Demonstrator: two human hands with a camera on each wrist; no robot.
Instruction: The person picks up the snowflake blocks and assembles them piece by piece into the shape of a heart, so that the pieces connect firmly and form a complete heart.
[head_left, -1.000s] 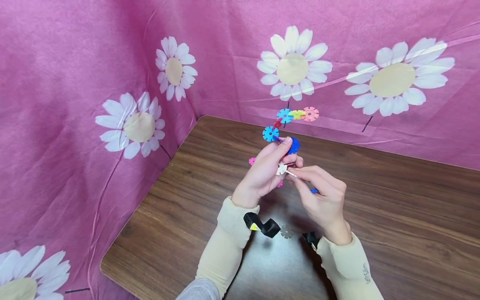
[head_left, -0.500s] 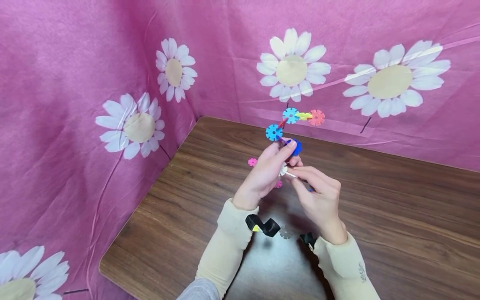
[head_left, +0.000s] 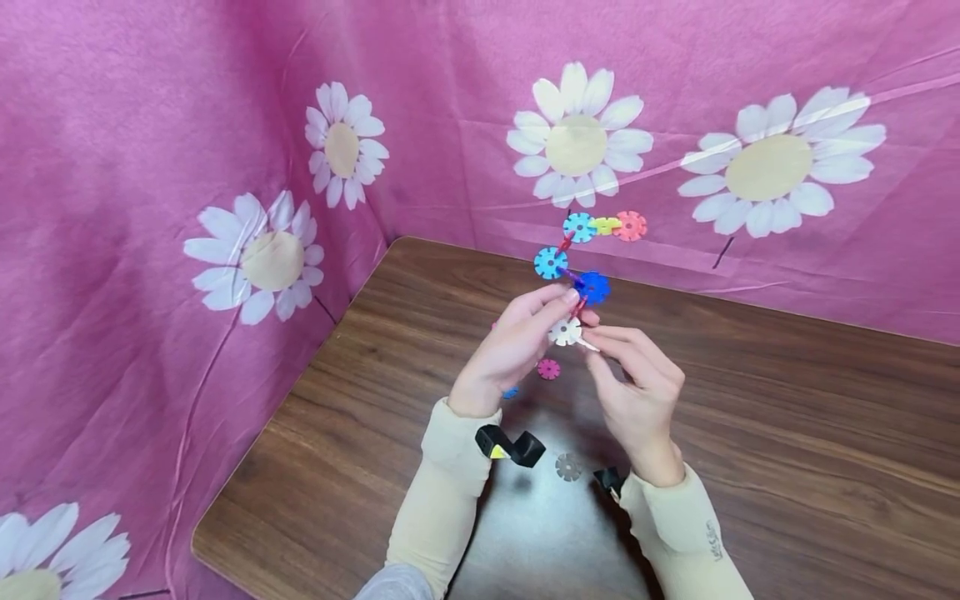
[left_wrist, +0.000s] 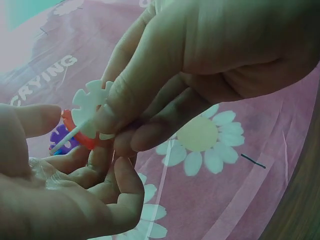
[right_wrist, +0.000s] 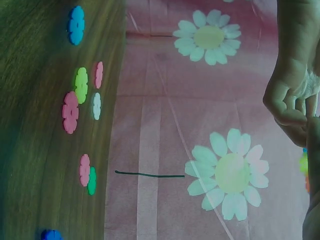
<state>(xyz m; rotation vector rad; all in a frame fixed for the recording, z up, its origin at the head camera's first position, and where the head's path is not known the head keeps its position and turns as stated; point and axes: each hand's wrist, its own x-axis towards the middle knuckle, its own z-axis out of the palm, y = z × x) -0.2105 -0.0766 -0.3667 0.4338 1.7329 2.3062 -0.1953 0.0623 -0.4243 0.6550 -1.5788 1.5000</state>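
Note:
Notched plastic snowflake discs are linked into a chain: coral, yellow, light blue, red, purple, dark blue and white. My left hand holds this chain near the dark blue disc, its thumb lying against the links. At the chain's lower end, a white disc shows its face in the head view. A second white disc stands edge-on there, pinched between thumb and fingers of my right hand. Their joint is partly hidden by fingertips.
Below the hands lie a pink disc, a blue disc and a grey disc on the wooden table. The right wrist view shows several loose discs, including a light blue disc. A flowered pink cloth hangs behind.
Both hands have shifted slightly left. The white disc faces the head camera more fully, and more of the dark blue disc shows beyond my left thumb. My right hand keeps its pinch.

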